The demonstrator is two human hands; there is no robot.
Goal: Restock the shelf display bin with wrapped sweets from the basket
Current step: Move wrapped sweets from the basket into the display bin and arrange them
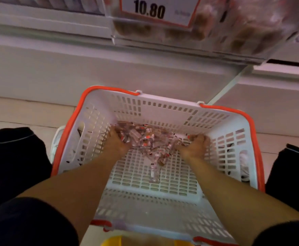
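Observation:
A white slotted basket [162,105] with an orange rim stands on the floor below me. A heap of clear-wrapped sweets [145,137] lies against its far wall, and a few strays [154,172] lie mid-floor. My left hand [117,139] reaches into the heap's left side with fingers curled into the sweets. My right hand [195,145] curls round sweets at the heap's right side. The clear shelf display bin [233,29], holding brownish wrapped sweets, hangs above at the top right.
A price card reading 10.80 [155,9] is clipped to the bin's front. A white shelf base [74,68] runs behind the basket. My dark-trousered knees [12,157] flank the basket, with a white shoe [56,139] at its left. Something yellow [116,241] shows under the near edge.

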